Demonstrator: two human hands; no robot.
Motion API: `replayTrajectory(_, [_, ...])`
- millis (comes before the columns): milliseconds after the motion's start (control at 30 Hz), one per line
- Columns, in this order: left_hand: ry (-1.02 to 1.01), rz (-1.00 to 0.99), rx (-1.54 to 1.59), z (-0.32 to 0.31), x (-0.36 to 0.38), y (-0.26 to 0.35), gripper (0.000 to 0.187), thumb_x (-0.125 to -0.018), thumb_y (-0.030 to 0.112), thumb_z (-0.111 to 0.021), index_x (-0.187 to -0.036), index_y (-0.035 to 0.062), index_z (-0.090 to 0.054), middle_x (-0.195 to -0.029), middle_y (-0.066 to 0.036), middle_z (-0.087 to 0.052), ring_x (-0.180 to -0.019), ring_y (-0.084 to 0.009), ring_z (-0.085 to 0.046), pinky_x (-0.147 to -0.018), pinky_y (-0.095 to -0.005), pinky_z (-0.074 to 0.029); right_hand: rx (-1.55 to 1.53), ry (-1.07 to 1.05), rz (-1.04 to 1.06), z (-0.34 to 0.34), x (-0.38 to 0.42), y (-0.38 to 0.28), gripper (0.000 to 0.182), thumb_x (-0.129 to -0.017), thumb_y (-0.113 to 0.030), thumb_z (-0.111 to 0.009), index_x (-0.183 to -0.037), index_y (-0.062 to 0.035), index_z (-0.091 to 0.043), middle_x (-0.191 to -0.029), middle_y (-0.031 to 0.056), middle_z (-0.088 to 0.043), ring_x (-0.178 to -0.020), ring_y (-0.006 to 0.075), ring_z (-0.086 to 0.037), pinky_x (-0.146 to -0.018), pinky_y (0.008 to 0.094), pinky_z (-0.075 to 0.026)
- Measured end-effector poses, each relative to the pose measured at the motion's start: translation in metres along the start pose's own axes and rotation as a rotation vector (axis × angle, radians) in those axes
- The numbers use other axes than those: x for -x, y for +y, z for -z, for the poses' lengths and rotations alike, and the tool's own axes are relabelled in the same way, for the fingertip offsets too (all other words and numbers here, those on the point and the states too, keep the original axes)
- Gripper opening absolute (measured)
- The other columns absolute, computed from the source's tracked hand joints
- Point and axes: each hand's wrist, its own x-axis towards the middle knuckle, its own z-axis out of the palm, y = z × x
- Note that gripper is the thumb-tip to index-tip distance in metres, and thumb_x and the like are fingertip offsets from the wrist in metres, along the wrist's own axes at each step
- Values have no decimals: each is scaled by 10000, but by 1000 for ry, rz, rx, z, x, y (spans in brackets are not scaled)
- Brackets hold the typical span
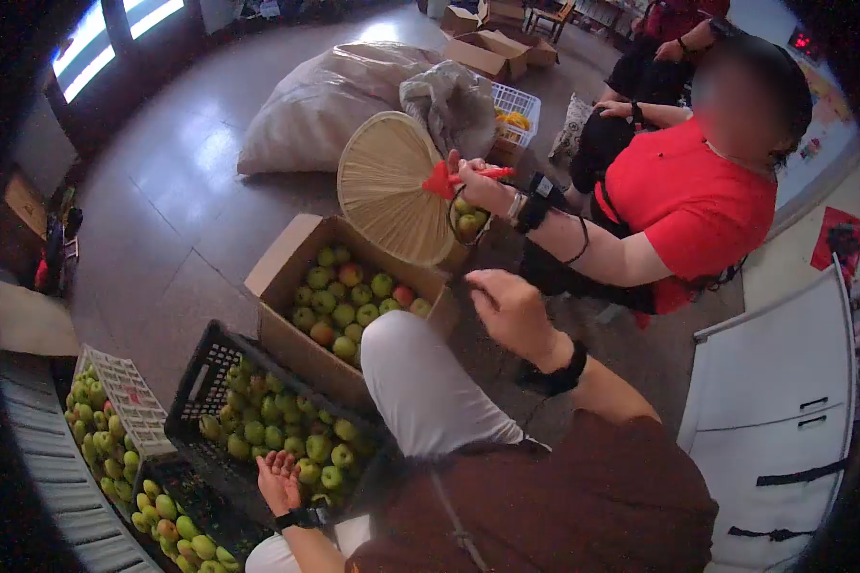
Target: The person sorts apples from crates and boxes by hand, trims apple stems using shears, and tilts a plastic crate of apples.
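My left hand (279, 485) is at the near edge of a black crate (222, 353) of green apples (272, 411). Its palm faces up, its fingers are apart and it holds nothing. My right hand (514, 310) is raised to the right of a cardboard box (291, 250) of green and reddish apples (339, 301). Its fingers are curled, and whether anything small lies in them is hidden. Close above it, a co-worker in a red shirt (693, 191) holds a round woven fan (387, 186) with a red handle over the box's far edge.
A white crate (129, 406) and another dark crate (205, 497), both with apples, stand at the left. Behind the box lies a big pale sack (315, 110), near a white basket (516, 105) and open cartons (487, 53). A white cabinet (774, 382) stands right; another person sits behind.
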Motion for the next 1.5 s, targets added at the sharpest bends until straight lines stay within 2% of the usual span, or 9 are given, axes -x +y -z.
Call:
replayTrajectory(133, [-41,-33,-46,5,-1,-8,421,-912,427,-408,-1084,46,-454,-978,-89,-552,-870,-215,-562,-693,-361,-457,-236,-157,-4,-23,21,-35,170,-748,-29,-575,-916,-13,-596,-806,170,-606,-718,321,-603,-624,346,-493])
replayTrajectory(300, [-25,-44,-24,0,11,-5,394,-914,391,-419,-1062,30,-474,-966,-110,-561,-860,-239,-570,-685,-371,-459,-722,-564,-29,-87,70,-111,179,-756,-106,-569,-926,-51,-581,-787,166,-600,-729,352,-590,-612,405,-479])
replayTrajectory(500, [32,-96,43,4,22,1,356,-920,383,-410,-1025,49,-473,-899,-88,-583,-820,-227,-580,-646,-359,-467,-526,-1117,242,-175,95,-162,212,-776,-137,-509,-950,-28,-566,-809,185,-595,-766,368,-576,-665,438,-458])
replayTrajectory(700, [32,-105,58,14,16,1,337,-918,380,-418,-1019,63,-474,-906,-80,-582,-822,-215,-577,-648,-345,-462,-626,-927,221,-158,76,-164,195,-762,-104,-532,-942,-30,-549,-771,192,-576,-745,371,-572,-636,434,-456])
replayTrajectory(800, [7,-82,52,23,7,-2,312,-916,350,-431,-1035,65,-478,-919,-66,-577,-830,-204,-572,-663,-338,-456,-766,-413,87,-122,42,-137,236,-760,-90,-561,-990,-49,-533,-766,190,-583,-703,370,-581,-586,433,-461])
replayTrajectory(933, [5,-141,-26,19,9,-5,249,-913,273,-445,-1049,69,-489,-905,-46,-578,-825,-183,-572,-664,-318,-445,-606,-126,-262,-46,-15,-78,350,-808,-45,-512,-1152,-10,-455,-715,93,-605,-596,140,-583,-541,268,-464])
replayTrajectory(1000, [-13,-141,-63,27,0,-10,238,-911,271,-452,-1022,68,-505,-907,-42,-577,-806,-176,-572,-666,-316,-445,-838,-82,-503,-17,-29,-47,354,-831,-46,-475,-1176,17,-425,-738,82,-607,-586,117,-569,-531,234,-454])
replayTrajectory(1200, [53,-156,-120,30,-16,-10,356,-922,364,-420,-804,55,-551,-774,-49,-588,-725,-163,-574,-597,-325,-460,-750,181,-582,20,-29,8,361,-848,-57,-458,-1193,24,-389,-761,96,-604,-567,109,-560,-499,212,-450])
replayTrajectory(1500, [71,-43,-68,18,-12,-8,434,-901,463,-417,-750,77,-547,-761,-44,-580,-739,-184,-572,-614,-352,-454,-794,500,-805,81,-46,106,268,-843,-116,-494,-1088,-17,-447,-731,82,-614,-509,107,-538,-433,225,-418])
